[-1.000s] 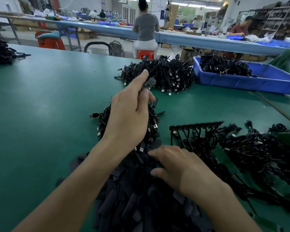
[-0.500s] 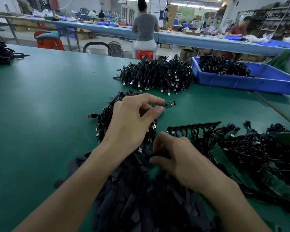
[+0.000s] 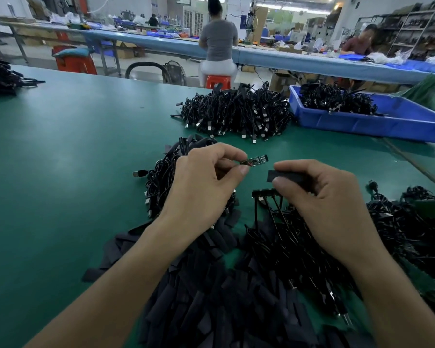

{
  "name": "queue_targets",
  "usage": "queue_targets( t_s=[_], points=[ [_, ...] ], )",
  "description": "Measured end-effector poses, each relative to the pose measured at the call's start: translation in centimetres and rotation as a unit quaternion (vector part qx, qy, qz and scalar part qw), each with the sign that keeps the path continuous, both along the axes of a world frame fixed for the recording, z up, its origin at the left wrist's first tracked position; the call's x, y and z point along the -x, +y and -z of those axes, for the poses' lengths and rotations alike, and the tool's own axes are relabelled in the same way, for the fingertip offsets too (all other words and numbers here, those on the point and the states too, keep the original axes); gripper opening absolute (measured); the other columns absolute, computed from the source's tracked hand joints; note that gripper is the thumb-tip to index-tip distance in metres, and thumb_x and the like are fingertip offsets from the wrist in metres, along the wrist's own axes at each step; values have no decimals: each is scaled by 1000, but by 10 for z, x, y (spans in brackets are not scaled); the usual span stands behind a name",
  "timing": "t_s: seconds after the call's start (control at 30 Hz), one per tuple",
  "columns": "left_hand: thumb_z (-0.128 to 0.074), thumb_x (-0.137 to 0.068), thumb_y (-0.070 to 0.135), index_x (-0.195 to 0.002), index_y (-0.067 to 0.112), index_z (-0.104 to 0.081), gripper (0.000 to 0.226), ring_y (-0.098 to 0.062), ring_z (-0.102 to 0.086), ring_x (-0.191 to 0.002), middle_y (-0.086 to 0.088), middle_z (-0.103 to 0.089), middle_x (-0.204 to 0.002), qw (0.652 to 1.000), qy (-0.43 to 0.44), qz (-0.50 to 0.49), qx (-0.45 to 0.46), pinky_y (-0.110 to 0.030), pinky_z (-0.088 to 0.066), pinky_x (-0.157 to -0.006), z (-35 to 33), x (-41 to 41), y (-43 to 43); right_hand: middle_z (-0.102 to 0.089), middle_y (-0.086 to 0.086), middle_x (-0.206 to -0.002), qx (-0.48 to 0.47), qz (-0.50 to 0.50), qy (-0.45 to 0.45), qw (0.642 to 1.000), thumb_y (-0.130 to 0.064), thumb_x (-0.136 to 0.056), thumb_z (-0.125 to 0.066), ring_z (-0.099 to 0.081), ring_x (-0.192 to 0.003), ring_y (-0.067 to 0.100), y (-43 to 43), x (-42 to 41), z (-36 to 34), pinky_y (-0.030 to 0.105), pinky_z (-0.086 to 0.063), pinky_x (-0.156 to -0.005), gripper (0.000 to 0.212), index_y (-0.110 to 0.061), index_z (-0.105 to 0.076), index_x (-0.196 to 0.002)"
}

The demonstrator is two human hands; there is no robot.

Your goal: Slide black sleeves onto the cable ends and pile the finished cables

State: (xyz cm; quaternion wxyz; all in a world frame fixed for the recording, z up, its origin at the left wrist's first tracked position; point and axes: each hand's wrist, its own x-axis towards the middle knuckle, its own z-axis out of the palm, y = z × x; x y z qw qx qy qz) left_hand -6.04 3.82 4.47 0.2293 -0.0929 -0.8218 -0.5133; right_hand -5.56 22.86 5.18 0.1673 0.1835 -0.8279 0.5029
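left hand (image 3: 201, 182) raised over the green table (image 3: 60, 159), thumb and forefinger pinching a cable end (image 3: 258, 160); we note it is a small bare circuit board, poking out to the right. right hand (image 3: 322, 197) just beside it, fingers curled over one black sleeve (image 3: 286, 176), thumb underneath, the sleeve's free end turned toward the board. we see a gap between sleeve and board: near, not touching. loose sleeves (image 3: 211, 297) heaped on the table under both forearms. coiled cables (image 3: 161, 177) bunched behind the left hand, one usb plug sticking out left. more tangled cables (image 3: 399, 222) to the right of the right hand. farther back a big cable pile (image 3: 236, 114), and beside it a blue bin (image 3: 387, 121) with more cables inside.
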Motion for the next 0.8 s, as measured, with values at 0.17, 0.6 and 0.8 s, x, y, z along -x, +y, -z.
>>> queue_targets(
  t_s=[0.17,0.6,0.8],
  points=[
    [-77,-87,22,-96,30,-75,12,1,-67,-68,17,-72,-72,1000,-7,9,5,-8,-46,-61,-2,0,0,-73,-24,-83,-7,-35,-1,999,-39,-79,-70,-69,-71,-2,-5,-3,1,7,-49,-64,22,-36,-71,-101],
    [-77,-87,21,-95,28,-75,10,2,-66,-66,19,-72,-73,1000,-15,27,3,-7,-46,-61,-4,-3,1,-74,-8,-74,83,-2,24,996,-37,-81,-67,-69,-60,9,1,2,2,15,-51,-56,14,-31,-72,-93],
    [-78,-87,22,-96,26,-77,10,4,-66,-68,14,-73,-72,999,-20,34,1,-6,-45,-62,-5,-6,3,-74,-8,-74,97,5,28,995,-24,-88,-68,-68,-60,7,3,2,1,13,-50,-54,5,-26,-72,-91]
  ],
)
